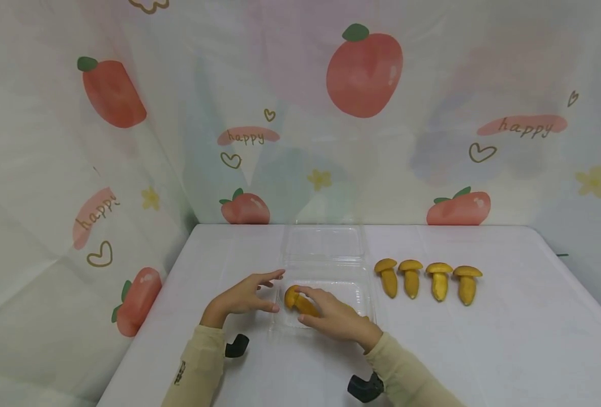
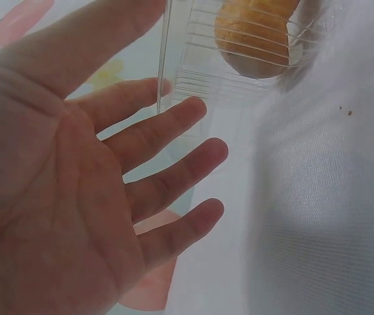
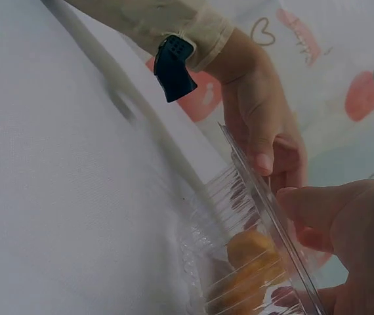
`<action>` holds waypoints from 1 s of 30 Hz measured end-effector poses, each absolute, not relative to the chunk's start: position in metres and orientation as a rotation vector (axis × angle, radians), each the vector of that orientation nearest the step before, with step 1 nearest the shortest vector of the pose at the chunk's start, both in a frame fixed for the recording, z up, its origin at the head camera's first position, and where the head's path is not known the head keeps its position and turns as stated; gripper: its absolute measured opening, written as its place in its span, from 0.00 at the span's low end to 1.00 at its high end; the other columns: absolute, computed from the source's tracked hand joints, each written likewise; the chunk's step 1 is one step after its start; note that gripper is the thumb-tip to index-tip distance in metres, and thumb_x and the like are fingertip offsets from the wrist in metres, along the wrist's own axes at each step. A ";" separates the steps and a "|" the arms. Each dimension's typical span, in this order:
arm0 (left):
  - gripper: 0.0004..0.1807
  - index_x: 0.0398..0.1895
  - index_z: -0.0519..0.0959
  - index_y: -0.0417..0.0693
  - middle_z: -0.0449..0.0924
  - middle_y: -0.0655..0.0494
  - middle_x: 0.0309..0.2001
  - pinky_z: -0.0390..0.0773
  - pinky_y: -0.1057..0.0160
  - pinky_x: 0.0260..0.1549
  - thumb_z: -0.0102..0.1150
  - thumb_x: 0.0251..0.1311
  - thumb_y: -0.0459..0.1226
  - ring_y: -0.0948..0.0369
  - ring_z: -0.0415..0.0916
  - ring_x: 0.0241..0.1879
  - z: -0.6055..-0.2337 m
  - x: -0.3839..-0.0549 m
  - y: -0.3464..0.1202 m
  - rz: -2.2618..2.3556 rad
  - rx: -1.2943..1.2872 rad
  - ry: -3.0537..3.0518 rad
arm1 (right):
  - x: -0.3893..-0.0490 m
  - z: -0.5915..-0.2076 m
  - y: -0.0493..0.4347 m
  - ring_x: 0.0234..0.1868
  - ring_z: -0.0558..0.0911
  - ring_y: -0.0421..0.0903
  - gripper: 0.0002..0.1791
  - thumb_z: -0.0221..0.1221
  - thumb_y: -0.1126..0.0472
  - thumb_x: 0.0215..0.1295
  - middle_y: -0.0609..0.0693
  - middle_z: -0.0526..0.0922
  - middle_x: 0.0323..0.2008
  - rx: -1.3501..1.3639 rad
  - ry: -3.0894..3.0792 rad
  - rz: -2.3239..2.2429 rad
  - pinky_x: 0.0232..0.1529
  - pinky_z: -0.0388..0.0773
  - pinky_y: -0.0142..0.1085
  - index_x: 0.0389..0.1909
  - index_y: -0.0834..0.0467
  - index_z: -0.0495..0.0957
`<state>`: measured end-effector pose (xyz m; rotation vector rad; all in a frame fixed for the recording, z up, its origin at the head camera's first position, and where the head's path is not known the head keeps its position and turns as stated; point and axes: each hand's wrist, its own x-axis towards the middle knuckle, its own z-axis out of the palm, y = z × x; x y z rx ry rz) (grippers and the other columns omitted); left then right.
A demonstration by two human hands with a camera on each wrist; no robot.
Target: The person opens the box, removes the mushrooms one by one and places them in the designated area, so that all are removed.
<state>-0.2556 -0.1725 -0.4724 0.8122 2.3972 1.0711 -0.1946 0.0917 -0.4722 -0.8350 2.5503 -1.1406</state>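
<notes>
A clear plastic clamshell box (image 1: 358, 291) lies with its lid raised at the back. Inside it, at the left end, is a yellow mushroom (image 1: 306, 307), also visible through the ribbed wall in the left wrist view. My right hand (image 1: 338, 316) reaches over the box, fingers about the mushroom and hiding part of it. In the right wrist view its thumb stands apart above the rim. Just left of the box, my left hand (image 1: 244, 297) has its fingers spread and holds nothing; whether a fingertip touches the rim I cannot tell.
Several yellow mushrooms (image 1: 439, 280) lie in a row on the white table (image 1: 514, 350), right of the box. Behind and to the left hangs a cloth (image 1: 290, 73) printed with fruit. Black wrist mounts (image 1: 365, 388) sit below the hands.
</notes>
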 end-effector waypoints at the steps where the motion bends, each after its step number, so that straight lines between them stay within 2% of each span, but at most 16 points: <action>1: 0.48 0.80 0.57 0.46 0.67 0.42 0.73 0.64 0.32 0.68 0.72 0.59 0.41 0.41 0.69 0.68 -0.472 -0.256 -0.173 1.073 0.816 2.394 | -0.195 -0.473 0.091 0.72 0.69 0.63 0.33 0.59 0.55 0.72 0.60 0.71 0.71 -0.841 2.549 -1.136 0.71 0.65 0.61 0.74 0.59 0.63; 8: 0.48 0.80 0.57 0.46 0.67 0.42 0.73 0.64 0.33 0.68 0.72 0.59 0.43 0.42 0.69 0.68 -0.475 -0.256 -0.174 1.068 0.831 2.395 | -0.199 -0.478 0.088 0.69 0.73 0.63 0.31 0.58 0.56 0.73 0.63 0.74 0.68 -0.904 2.530 -1.125 0.68 0.68 0.61 0.73 0.62 0.65; 16: 0.48 0.80 0.57 0.47 0.67 0.43 0.74 0.63 0.33 0.69 0.73 0.59 0.42 0.42 0.69 0.69 -0.474 -0.255 -0.173 1.075 0.798 2.395 | -0.205 -0.482 0.085 0.68 0.75 0.61 0.28 0.56 0.67 0.72 0.62 0.76 0.67 -0.974 2.552 -1.067 0.68 0.70 0.58 0.72 0.62 0.67; 20: 0.48 0.80 0.57 0.47 0.67 0.43 0.74 0.64 0.33 0.69 0.73 0.59 0.42 0.42 0.69 0.68 -0.474 -0.255 -0.173 1.071 0.792 2.400 | -0.208 -0.485 0.083 0.58 0.79 0.52 0.29 0.54 0.71 0.68 0.59 0.80 0.62 -1.025 2.549 -1.050 0.63 0.76 0.48 0.70 0.62 0.69; 24: 0.48 0.80 0.57 0.47 0.67 0.42 0.73 0.64 0.33 0.69 0.73 0.59 0.41 0.42 0.69 0.68 -0.473 -0.255 -0.172 1.073 0.792 2.400 | -0.209 -0.485 0.081 0.53 0.76 0.49 0.30 0.54 0.73 0.65 0.57 0.81 0.56 -1.029 2.544 -1.049 0.54 0.74 0.40 0.69 0.60 0.71; 27: 0.48 0.80 0.57 0.46 0.67 0.42 0.73 0.63 0.33 0.69 0.73 0.58 0.41 0.42 0.69 0.68 -0.473 -0.254 -0.172 1.079 0.793 2.397 | -0.208 -0.484 0.080 0.55 0.75 0.53 0.30 0.55 0.74 0.64 0.58 0.80 0.55 -0.994 2.547 -1.058 0.54 0.75 0.42 0.69 0.58 0.71; 30: 0.48 0.79 0.57 0.46 0.67 0.42 0.73 0.63 0.33 0.69 0.73 0.59 0.41 0.42 0.69 0.68 -0.473 -0.255 -0.172 1.079 0.798 2.397 | -0.207 -0.483 0.079 0.55 0.74 0.52 0.32 0.55 0.76 0.61 0.58 0.79 0.56 -0.970 2.554 -1.084 0.54 0.76 0.44 0.68 0.57 0.72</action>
